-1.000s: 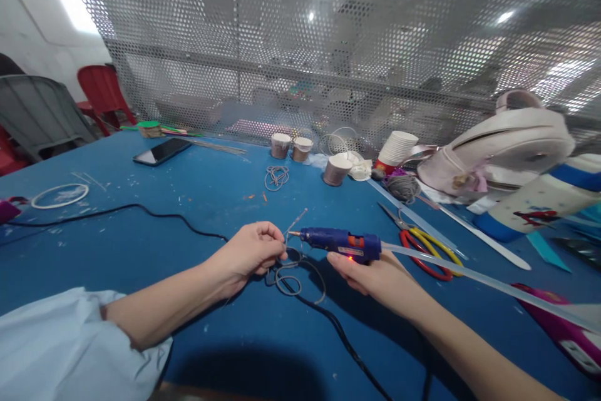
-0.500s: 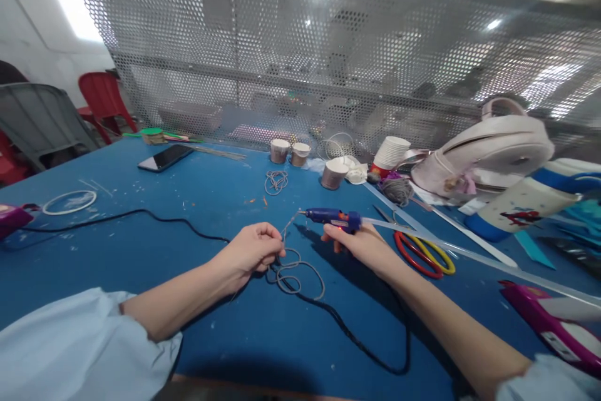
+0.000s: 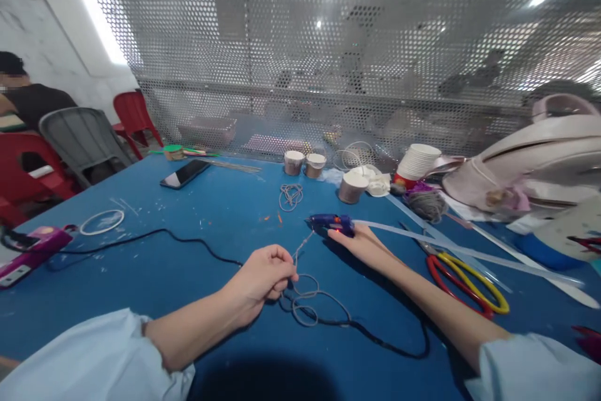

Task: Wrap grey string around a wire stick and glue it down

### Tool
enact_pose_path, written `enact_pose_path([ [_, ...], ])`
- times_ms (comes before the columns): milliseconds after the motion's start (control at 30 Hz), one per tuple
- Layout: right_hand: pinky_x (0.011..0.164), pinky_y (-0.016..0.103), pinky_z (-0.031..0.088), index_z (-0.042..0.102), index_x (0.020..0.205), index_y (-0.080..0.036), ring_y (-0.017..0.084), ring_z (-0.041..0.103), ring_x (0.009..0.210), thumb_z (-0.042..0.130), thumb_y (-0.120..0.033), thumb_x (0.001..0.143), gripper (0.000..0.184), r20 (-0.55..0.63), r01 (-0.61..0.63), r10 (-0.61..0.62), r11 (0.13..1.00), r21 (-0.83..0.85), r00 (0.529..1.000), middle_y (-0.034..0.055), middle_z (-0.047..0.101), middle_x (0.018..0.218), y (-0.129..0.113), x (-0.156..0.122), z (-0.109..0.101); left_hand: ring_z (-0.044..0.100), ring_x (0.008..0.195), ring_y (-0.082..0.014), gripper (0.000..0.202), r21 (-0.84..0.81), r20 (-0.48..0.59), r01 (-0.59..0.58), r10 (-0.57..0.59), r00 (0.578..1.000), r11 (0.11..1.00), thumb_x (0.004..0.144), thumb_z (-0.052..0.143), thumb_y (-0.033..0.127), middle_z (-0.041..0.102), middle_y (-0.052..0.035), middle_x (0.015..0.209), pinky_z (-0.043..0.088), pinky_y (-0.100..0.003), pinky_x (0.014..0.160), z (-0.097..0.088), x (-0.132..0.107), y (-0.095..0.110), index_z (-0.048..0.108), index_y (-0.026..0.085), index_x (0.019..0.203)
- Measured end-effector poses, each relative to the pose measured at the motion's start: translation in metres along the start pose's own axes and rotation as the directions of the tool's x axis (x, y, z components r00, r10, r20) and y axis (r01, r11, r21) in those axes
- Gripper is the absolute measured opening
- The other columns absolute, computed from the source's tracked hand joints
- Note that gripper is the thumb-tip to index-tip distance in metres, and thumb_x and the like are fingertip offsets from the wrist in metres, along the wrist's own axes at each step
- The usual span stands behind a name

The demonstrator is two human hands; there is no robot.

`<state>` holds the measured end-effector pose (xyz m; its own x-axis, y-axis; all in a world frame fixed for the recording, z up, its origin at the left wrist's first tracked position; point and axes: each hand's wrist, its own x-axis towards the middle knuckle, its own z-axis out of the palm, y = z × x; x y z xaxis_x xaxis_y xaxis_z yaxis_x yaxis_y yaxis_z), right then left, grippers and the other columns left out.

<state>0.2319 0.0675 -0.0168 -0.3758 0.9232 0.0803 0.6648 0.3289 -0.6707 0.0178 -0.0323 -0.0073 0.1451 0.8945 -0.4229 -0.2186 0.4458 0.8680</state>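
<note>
My left hand (image 3: 265, 276) is closed in a pinch on a thin grey cord (image 3: 307, 298) that lies in loops on the blue table (image 3: 211, 201). One end of the cord rises from my fingers toward the nozzle of a blue glue gun (image 3: 328, 224). My right hand (image 3: 359, 241) reaches forward and rests on the glue gun, which lies near the table surface with a clear glue stick (image 3: 422, 238) trailing from its back. Its black power cable (image 3: 375, 335) curls past the loops.
Red and yellow scissors (image 3: 464, 282) lie right of my right arm. Small spools (image 3: 303, 163), a paper cup stack (image 3: 417, 163), a grey yarn ball (image 3: 425, 204) and a pink bag (image 3: 530, 163) stand at the back. A phone (image 3: 184, 173), a white ring (image 3: 101, 222) and a person seated far left.
My right hand moved the glue gun away from the cord tip, forward across the table, and lowered it. My left hand kept its pinch on the cord. The view lifted and shifted.
</note>
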Motion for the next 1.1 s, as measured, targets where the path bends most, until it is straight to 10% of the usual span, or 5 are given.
enact_pose_path([
  [433, 0.075, 0.036, 0.043, 0.041, 0.067, -0.023, 0.022, 0.056, 0.078, 0.064, -0.04, 0.073, 0.029, -0.456, 0.025, -0.069, 0.994, -0.103, 0.887, 0.0026, 0.055, 0.074, 0.014, -0.051, 0.007, 0.029, 0.038, -0.0004, 0.024, 0.011, 0.005, 0.107, -0.107, 0.994, 0.994, 0.064, 0.067, 0.022, 0.057, 0.0036, 0.057, 0.009, -0.019, 0.04, -0.007, 0.029, 0.014, 0.045, 0.017, 0.07],
  [600, 0.056, 0.026, 0.038, 0.044, 0.065, -0.021, 0.012, 0.045, 0.057, 0.052, -0.022, 0.084, 0.021, -0.22, 0.249, -0.21, 0.954, 0.17, 0.953, -0.0019, 0.047, 0.062, -0.022, -0.064, 0.011, 0.029, 0.039, -0.0007, 0.025, -0.009, -0.002, 0.124, -0.124, 0.992, 0.992, 0.065, 0.067, 0.026, 0.056, 0.0046, 0.057, 0.012, -0.019, 0.041, -0.007, 0.021, 0.018, 0.045, 0.017, 0.071],
  [700, 0.054, 0.024, 0.038, 0.054, 0.076, -0.02, 0.011, 0.046, 0.057, 0.052, -0.026, 0.084, 0.01, 0.05, -0.024, 0.004, 0.913, 0.407, 0.999, -0.0027, 0.048, 0.064, -0.041, -0.059, 0.024, 0.029, 0.04, -0.0008, 0.026, -0.013, -0.001, 0.091, -0.091, 0.996, 0.996, 0.065, 0.069, 0.027, 0.057, 0.0041, 0.059, 0.012, -0.019, 0.041, -0.003, 0.021, 0.019, 0.046, 0.017, 0.072],
  [800, 0.051, 0.023, 0.04, 0.058, 0.089, -0.018, 0.009, 0.047, 0.054, 0.056, -0.033, 0.08, 0.017, 0.271, -0.306, 0.17, 0.731, 0.61, 0.948, -0.0043, 0.048, 0.063, -0.053, -0.044, 0.039, 0.028, 0.039, -0.0005, 0.026, -0.027, -0.002, 0.052, -0.053, 0.999, 0.998, 0.065, 0.069, 0.027, 0.057, 0.0047, 0.057, 0.012, -0.019, 0.04, -0.002, 0.021, 0.016, 0.046, 0.017, 0.072],
  [1100, 0.05, 0.021, 0.04, 0.061, 0.083, -0.014, 0.006, 0.05, 0.051, 0.07, -0.038, 0.071, 0.028, 0.322, -0.377, 0.199, 0.439, 0.815, 0.926, -0.0029, 0.057, 0.069, -0.067, -0.027, 0.056, 0.022, 0.036, -0.0003, 0.026, -0.089, -0.031, -0.03, 0.027, 0.999, 0.996, 0.062, 0.07, 0.023, 0.039, 0.0116, 0.04, 0.01, -0.019, 0.039, -0.002, 0.025, 0.011, 0.046, 0.018, 0.069],
])
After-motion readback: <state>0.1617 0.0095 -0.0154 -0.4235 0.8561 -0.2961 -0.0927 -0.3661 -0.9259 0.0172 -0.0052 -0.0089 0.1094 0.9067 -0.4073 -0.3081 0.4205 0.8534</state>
